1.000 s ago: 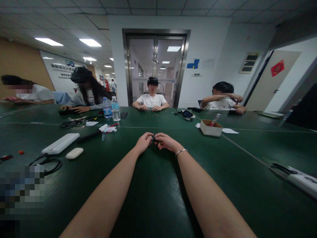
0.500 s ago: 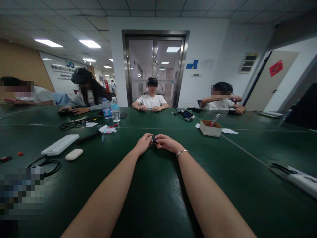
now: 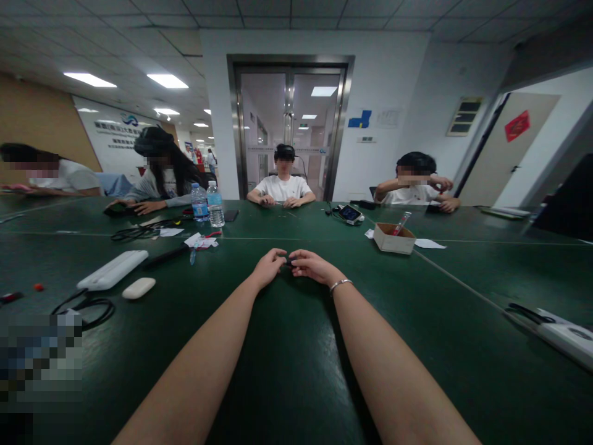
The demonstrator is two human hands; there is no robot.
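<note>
Both hands meet near the middle of the dark green desk (image 3: 287, 371). The left hand (image 3: 269, 267) and the right hand (image 3: 314, 266), a silver bracelet (image 3: 340, 284) at its wrist, pinch a small black object (image 3: 289, 262) with their fingers closed on it from either side, just above the desk. It is too small to tell what is done to it or what is left. An open cardboard box (image 3: 395, 238) sits toward the far right. A white bar-shaped device (image 3: 112, 269) lies toward the left edge.

Left hand (image 3: 269, 267), right hand (image 3: 312, 266); fingertips (image 3: 280, 254) together
</note>
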